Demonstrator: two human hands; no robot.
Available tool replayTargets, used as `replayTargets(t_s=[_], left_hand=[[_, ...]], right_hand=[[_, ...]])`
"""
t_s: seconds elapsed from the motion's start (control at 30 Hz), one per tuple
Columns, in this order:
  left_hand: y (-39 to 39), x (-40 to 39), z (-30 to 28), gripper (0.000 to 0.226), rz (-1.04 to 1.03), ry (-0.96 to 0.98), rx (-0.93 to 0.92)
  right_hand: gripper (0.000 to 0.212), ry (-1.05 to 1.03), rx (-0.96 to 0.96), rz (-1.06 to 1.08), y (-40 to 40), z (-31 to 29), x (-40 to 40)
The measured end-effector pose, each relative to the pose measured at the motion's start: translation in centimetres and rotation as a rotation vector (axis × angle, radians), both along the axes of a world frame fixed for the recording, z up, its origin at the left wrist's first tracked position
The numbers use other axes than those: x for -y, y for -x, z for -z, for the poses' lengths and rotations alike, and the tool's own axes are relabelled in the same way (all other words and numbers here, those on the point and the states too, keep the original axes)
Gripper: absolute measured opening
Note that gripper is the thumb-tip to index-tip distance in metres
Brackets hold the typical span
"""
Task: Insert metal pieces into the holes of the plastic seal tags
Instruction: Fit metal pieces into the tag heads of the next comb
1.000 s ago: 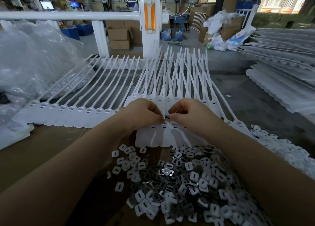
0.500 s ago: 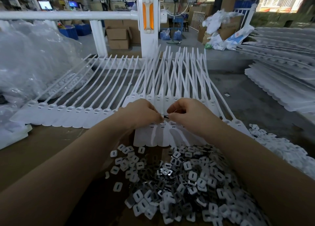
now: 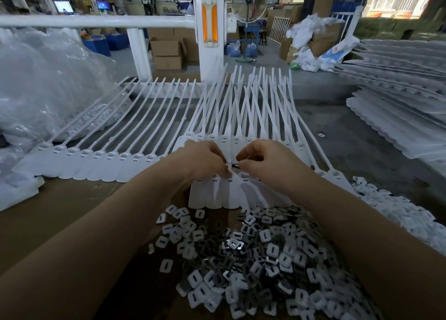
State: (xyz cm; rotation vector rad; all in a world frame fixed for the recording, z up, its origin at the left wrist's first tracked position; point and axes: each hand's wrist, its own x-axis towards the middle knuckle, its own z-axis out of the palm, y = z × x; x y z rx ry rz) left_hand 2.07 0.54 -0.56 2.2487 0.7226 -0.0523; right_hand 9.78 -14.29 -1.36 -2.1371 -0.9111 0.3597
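Left hand (image 3: 205, 159) and right hand (image 3: 268, 161) pinch, fingertips nearly meeting, at a small dark metal piece (image 3: 235, 166) over the seal tags (image 3: 231, 191) mid-tabletop; loose metal pieces (image 3: 253, 254) are heaped toward the near edge.

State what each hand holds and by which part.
The right hand pinches a small dark metal piece by its right end. The left hand pinches a white seal tag at its slotted middle.
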Motion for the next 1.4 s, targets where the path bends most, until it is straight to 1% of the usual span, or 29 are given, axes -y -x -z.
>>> replayTargets(t_s=[0.1, 0.2, 0.33, 0.43, 0.57, 0.7, 0.77, 0.83, 0.93, 1.07, 1.13, 1.2, 1.3, 1.37, 1.4], left_hand=[[0.0, -0.2, 0.1, 0.021, 0.019, 0.010, 0.021], [0.3, -0.9, -0.1, 0.020, 0.026, -0.025, 0.000], [0.8, -2.1, -0.7, 0.022, 0.038, -0.015, 0.007], [1.2, -2.7, -1.0, 0.022, 0.046, -0.010, -0.007], [1.4, -3.1, -1.0, 0.021, -0.004, 0.016, 0.006], [1.5, -3.1, -0.9, 0.022, -0.028, 0.053, 0.015], [1.6, -3.2, -0.8, 0.023, -0.039, 0.074, 0.023], [1.7, -3.2, -0.8, 0.022, -0.039, 0.083, 0.028], [1.8, -3.3, -0.7, 0.021, -0.012, 0.081, 0.039], [2.0, -3.4, -0.6, 0.022, -0.018, 0.109, 0.055], [1.9, -3.4, -0.6, 0.018, -0.008, 0.086, 0.072], [1.8, -3.4, -0.4, 0.012, -0.018, 0.030, 0.134], [1.4, -3.2, -0.2, 0.006, -0.014, -0.048, 0.304], [1.2, -3.0, -0.2, 0.006, 0.011, -0.016, 0.389], [1.2, -2.9, -0.2, 0.007, 0.027, 0.018, 0.402]], right_hand=[[0.010, -0.007, 0.007, -0.012, -0.1, 0.0, 0.2], [0.014, -0.021, 0.026, -0.088, 0.1, -0.2, 0.3], [0.014, -0.007, 0.106, -0.259, 0.6, -0.3, 0.4], [0.013, -0.039, 0.133, -0.423, 1.0, -0.8, 0.4], [0.011, 0.049, 0.095, -0.644, 2.0, -1.6, 0.5], [0.014, 0.100, 0.055, -0.745, 2.6, -1.8, 0.4], [0.017, 0.110, 0.039, -0.762, 2.7, -1.8, 0.4], [0.018, 0.126, 0.073, -0.782, 3.0, -1.6, 0.3], [0.015, 0.130, 0.158, -0.800, 3.4, -1.3, 0.1], [0.013, 0.128, 0.173, -0.788, 3.4, -1.4, 0.1], [0.012, 0.128, 0.161, -0.776, 3.3, -1.4, 0.2], [0.010, 0.118, 0.146, -0.761, 3.3, -1.4, 0.2], [0.003, 0.041, 0.116, -0.642, 2.8, -1.4, 0.3], [0.003, -0.049, 0.076, -0.491, 2.2, -1.3, 0.4], [0.005, -0.093, 0.078, -0.403, 1.8, -1.2, 0.4]])
